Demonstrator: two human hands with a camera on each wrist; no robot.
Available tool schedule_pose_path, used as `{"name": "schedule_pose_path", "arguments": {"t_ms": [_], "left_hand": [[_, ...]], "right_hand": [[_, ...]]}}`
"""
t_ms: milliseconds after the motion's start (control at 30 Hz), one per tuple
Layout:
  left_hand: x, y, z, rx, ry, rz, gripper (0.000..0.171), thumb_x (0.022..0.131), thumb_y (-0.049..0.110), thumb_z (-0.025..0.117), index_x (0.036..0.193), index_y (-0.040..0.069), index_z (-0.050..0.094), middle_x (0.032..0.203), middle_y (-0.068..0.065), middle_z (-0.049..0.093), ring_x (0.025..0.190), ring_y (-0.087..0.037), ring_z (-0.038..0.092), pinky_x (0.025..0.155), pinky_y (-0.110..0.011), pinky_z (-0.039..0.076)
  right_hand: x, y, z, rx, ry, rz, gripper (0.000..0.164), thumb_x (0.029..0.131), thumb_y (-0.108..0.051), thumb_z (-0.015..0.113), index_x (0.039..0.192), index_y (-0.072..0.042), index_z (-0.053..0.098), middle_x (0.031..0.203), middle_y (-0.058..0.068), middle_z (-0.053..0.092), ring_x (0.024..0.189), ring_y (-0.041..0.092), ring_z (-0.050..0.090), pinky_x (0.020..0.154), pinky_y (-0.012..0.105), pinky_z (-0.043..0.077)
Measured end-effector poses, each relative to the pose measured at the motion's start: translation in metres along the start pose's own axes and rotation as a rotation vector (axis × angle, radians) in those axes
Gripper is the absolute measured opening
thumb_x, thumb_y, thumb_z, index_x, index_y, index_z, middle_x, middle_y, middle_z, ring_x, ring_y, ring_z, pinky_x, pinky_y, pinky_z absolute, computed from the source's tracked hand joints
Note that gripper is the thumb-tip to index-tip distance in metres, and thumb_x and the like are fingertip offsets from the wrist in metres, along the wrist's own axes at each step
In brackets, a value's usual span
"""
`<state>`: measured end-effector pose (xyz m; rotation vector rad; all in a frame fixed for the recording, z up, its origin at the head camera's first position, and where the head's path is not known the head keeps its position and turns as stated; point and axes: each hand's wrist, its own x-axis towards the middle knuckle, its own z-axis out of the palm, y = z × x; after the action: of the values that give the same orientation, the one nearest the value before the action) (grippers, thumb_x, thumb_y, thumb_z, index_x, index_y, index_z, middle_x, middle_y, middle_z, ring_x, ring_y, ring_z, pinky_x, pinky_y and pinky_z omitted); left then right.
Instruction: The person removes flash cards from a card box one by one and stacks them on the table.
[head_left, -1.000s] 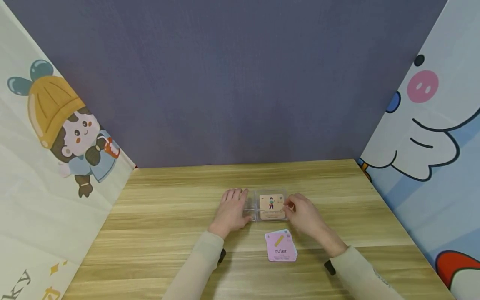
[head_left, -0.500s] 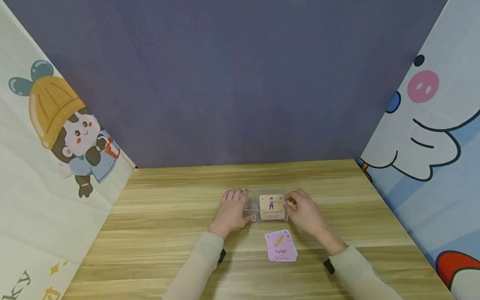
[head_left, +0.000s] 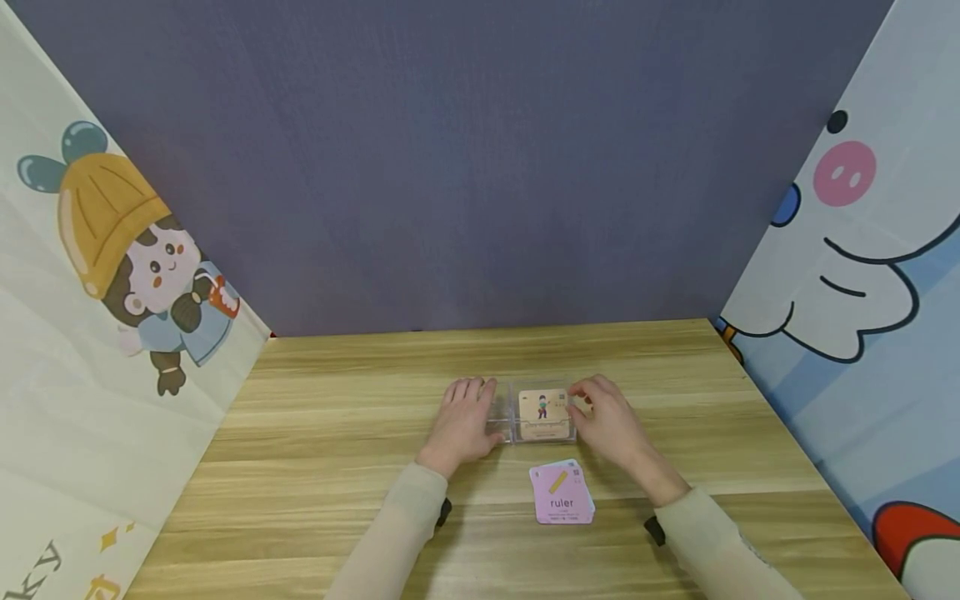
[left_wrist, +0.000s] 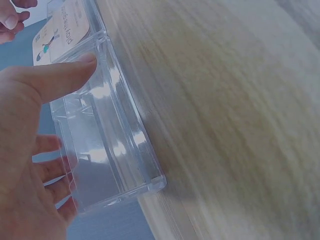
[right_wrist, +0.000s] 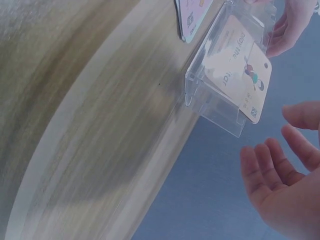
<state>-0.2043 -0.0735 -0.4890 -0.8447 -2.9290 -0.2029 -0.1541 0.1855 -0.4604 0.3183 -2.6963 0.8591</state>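
Observation:
A clear plastic box [left_wrist: 97, 145] with two halves side by side lies on the table in the head view. My left hand [head_left: 462, 421] holds its left half, the thumb [left_wrist: 65, 77] over the near wall and the other fingers at the far side. No card shows in that half. In the right half lies a tan "play the guitar" card [head_left: 543, 407]; whether others lie beneath it I cannot tell. Just right of this card is my right hand [head_left: 611, 425], its fingers loosely bent and holding nothing. The right wrist view shows a gap between its fingertips [right_wrist: 291, 114] and the card.
A stack of pink cards [head_left: 562, 500], topped by one reading "ruler", lies on the wooden table [head_left: 315, 467] in front of the box. A dark panel [head_left: 480, 167] stands behind the table, with cartoon-printed sheets [head_left: 172, 275] along both sides.
My right thumb and forefinger have come slightly away from the tan card's right edge and spread a little. The left hand, the box and the pink stack have stayed in place.

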Motion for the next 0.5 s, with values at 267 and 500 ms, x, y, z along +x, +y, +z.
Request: {"name": "schedule_pose_path", "arguments": {"t_ms": [267,500], "left_hand": [[0.0003,0.0010,-0.0007,-0.008,-0.010,-0.007,0.095,0.084,0.050,0.079,0.156,0.006,0.035,0.151,-0.014,0.044,0.141,-0.032,0.037,0.124,-0.049,0.020],[0.0008,0.0015,0.0000,-0.007,-0.008,-0.008,0.095,0.084,0.049,0.079,0.156,0.007,0.035,0.152,-0.014,0.044,0.141,-0.032,0.037,0.124,-0.049,0.021]], "right_hand": [[0.0017,0.0025,0.0023,0.000,0.012,-0.003,0.027,0.089,-0.010,0.076,0.114,-0.003,0.069,0.111,0.010,0.064,0.103,0.028,0.061,0.085,0.047,0.058],[0.0047,0.0031,0.0044,0.004,-0.001,0.012,0.025,0.090,-0.010,0.074,0.113,-0.003,0.069,0.111,0.010,0.064,0.104,0.028,0.059,0.085,0.047,0.057]]}}
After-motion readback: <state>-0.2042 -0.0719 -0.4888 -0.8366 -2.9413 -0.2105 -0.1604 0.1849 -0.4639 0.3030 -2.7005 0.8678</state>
